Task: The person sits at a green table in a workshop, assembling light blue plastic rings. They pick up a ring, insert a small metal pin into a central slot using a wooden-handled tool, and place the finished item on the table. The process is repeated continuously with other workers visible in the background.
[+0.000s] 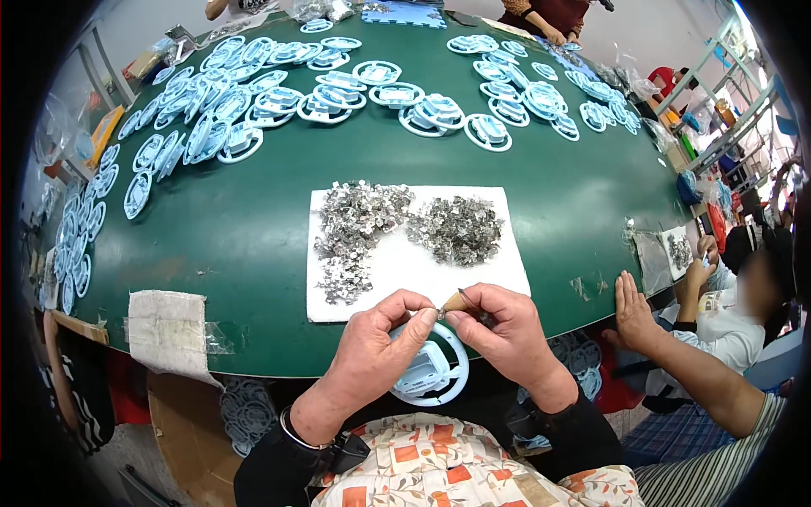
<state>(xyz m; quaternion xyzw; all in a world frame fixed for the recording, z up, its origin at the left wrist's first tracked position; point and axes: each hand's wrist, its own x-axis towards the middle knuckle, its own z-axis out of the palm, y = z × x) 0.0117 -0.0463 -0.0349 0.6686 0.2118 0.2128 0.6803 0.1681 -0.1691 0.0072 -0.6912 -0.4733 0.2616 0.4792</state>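
Observation:
My left hand (pixel 380 342) and my right hand (pixel 507 329) meet at the near edge of the white pad (pixel 405 283). The left thumb and fingers pinch a small metal piece (pixel 440 313). Closed just beside it, my right hand has a tan piece (pixel 458 302) at its fingertips; whether this is a finger cover or a held object I cannot tell. Directly below both hands is a light blue plastic steering wheel (pixel 460 372), partly hidden by the left hand. On the pad lie two heaps of small metal clips, a left heap (pixel 355 224) and a right heap (pixel 456 230).
Many blue steering wheels (pixel 488 132) cover the far and left parts of the green table (pixel 228 253). A pale cloth (pixel 169 329) hangs over the near left edge. At right, another person's hand (pixel 634 313) rests on the edge; a co-worker (pixel 714 308) sits beyond.

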